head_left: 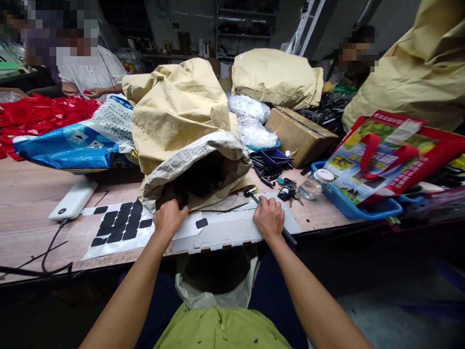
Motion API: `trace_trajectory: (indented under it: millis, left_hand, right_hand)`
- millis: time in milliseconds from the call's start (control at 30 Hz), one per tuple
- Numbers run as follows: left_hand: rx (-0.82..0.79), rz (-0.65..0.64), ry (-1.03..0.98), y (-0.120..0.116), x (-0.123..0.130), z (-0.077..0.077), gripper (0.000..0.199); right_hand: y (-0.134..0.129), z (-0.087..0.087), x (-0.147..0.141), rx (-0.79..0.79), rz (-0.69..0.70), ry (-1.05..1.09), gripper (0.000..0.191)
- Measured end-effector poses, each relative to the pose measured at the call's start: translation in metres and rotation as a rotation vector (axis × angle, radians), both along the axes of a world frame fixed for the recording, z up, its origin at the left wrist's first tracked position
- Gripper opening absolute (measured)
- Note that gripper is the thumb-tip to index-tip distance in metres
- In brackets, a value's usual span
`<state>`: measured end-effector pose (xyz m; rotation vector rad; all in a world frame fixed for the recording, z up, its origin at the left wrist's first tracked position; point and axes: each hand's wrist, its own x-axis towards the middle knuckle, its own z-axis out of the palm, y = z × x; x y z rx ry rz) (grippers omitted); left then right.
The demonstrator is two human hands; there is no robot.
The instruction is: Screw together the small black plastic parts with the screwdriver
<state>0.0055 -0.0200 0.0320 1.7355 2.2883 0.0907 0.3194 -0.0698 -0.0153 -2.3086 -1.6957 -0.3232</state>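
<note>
My left hand [169, 218] is closed at the lower lip of a big tan sack [178, 111]. Something small and dark shows by its fingertips, too unclear to name. The sack lies on its side with its white-lined mouth towards me, and dark contents show inside. My right hand [269, 216] grips a hammer [289, 237] resting on a grey board [232, 232] at the table's front edge. The hammer's metal head points away from me, and its black handle end sticks out below my palm. Left of my left hand lies a white sheet of black stickers [121, 223].
A white power bank [73, 201] with a cable lies at left. Keys [288, 189], a clear jar [314, 185] and a blue tray [363, 208] under a red shopping bag [385, 155] stand right. A cardboard box [300, 135] sits behind. Two people work at far left, one at far right.
</note>
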Motion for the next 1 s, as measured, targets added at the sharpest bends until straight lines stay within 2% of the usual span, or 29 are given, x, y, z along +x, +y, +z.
trace_trajectory:
  millis: [100,167,267,333,400,500,633,833,933,1000]
  left_hand:
    - [0.057,0.025,0.008,-0.020,-0.015,0.001,0.037]
    - [0.154,-0.056,-0.084,-0.030,-0.017,0.001,0.031]
    - [0.286,-0.396,-0.354,-0.035,0.002,-0.004,0.022]
    - [0.303,-0.610,-0.460,-0.035,0.022,-0.012,0.019]
    - [0.288,-0.706,-0.473,-0.032,0.040,-0.023,0.018]
    - [0.285,-0.717,-0.471,-0.029,0.054,-0.040,0.018]
    - [0.343,-0.702,-0.501,-0.029,0.053,-0.055,0.023]
    - [0.335,-0.692,-0.529,-0.029,0.052,-0.054,0.021]
    - [0.324,-0.679,-0.544,-0.028,0.052,-0.054,0.020]
    - [0.318,-0.675,-0.554,-0.027,0.052,-0.055,0.020]
  right_hand:
    - [0.000,-0.001,0.000,-0.008,0.006,0.006,0.031]
    - [0.000,0.000,0.000,-0.013,0.007,0.009,0.032]
    - [-0.001,0.001,-0.001,-0.016,0.002,0.003,0.032]
    - [-0.001,0.001,-0.001,-0.017,0.000,-0.001,0.031]
    - [-0.001,0.001,-0.001,-0.016,-0.001,-0.004,0.031]
    - [-0.002,0.001,0.000,-0.009,0.000,-0.007,0.031]
    - [-0.002,0.000,-0.001,-0.005,-0.005,0.005,0.031]
    - [0.005,0.005,0.004,-0.050,0.024,0.084,0.038]
    - [0.008,0.013,0.014,-0.107,0.031,0.239,0.035]
    - [0.003,0.019,0.016,-0.051,0.017,0.377,0.035]
